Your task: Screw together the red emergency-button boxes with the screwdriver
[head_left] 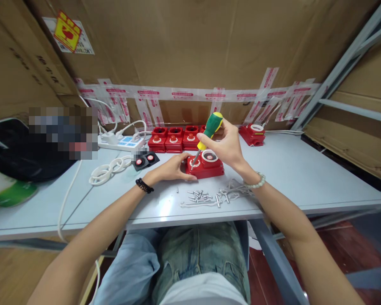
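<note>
A red plastic box (209,167) lies on the grey table (305,173) in front of me. My left hand (169,169) grips its left end, fingers curled round the edge. My right hand (226,146) holds a screwdriver with a green and yellow handle (211,129); its tip stands tilted on the box's left part. A white ring with a dark centre sits on the box top. Loose metal screws (200,198) lie scattered just in front of the box.
Several red boxes (174,139) stand in a row behind, one more (253,134) at the right. White rings (109,170), two black parts (145,160), a power strip (122,143) and a black bag (25,154) lie at left. Cardboard walls the back.
</note>
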The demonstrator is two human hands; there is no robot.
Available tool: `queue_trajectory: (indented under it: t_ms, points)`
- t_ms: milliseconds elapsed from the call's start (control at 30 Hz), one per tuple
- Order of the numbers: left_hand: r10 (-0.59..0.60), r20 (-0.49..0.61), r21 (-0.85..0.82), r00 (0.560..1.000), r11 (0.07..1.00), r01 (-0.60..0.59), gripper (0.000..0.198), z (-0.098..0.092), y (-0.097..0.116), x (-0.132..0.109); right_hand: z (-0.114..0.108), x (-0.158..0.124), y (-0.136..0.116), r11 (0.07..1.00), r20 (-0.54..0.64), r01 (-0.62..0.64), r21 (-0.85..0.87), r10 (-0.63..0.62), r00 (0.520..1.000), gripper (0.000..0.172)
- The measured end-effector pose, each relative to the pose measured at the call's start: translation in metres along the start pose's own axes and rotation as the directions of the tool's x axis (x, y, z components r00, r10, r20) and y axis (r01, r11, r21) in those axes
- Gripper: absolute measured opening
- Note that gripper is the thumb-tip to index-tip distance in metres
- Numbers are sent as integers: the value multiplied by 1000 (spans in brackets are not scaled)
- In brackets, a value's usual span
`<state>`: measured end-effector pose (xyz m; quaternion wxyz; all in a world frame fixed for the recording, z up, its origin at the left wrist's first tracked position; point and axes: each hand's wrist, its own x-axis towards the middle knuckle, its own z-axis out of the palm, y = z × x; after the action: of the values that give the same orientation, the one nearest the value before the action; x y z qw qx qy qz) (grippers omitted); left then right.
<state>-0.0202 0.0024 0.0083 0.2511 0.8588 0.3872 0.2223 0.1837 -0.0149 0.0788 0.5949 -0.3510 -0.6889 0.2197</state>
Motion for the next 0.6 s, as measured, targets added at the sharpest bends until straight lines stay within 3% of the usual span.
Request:
queue_trajectory:
  t_ms: [200, 333, 400, 533, 600]
  points:
    - [-6, 6, 6, 1000, 1000, 6, 72, 3, -1, 1, 2, -4, 2, 1000, 27, 26, -7, -26, 999, 28]
    - [-21, 42, 20, 999, 1000, 20, 82, -9, 4, -3, 3, -6, -2, 1000, 67, -9, -1, 9, 998, 31]
    - [-83, 86, 50, 993, 996, 79, 83, -21, 7, -9, 4, -7, -4, 999, 99, -42, 16, 40, 994, 33]
    - [-277, 173, 199, 945, 950, 242, 65, -43, 8, -31, 5, -9, -7, 995, 123, -83, 57, 75, 990, 36]
    - [-307, 209, 240, 928, 936, 256, 53, -45, 7, -43, 6, -9, -7, 994, 122, -89, 65, 81, 989, 36]
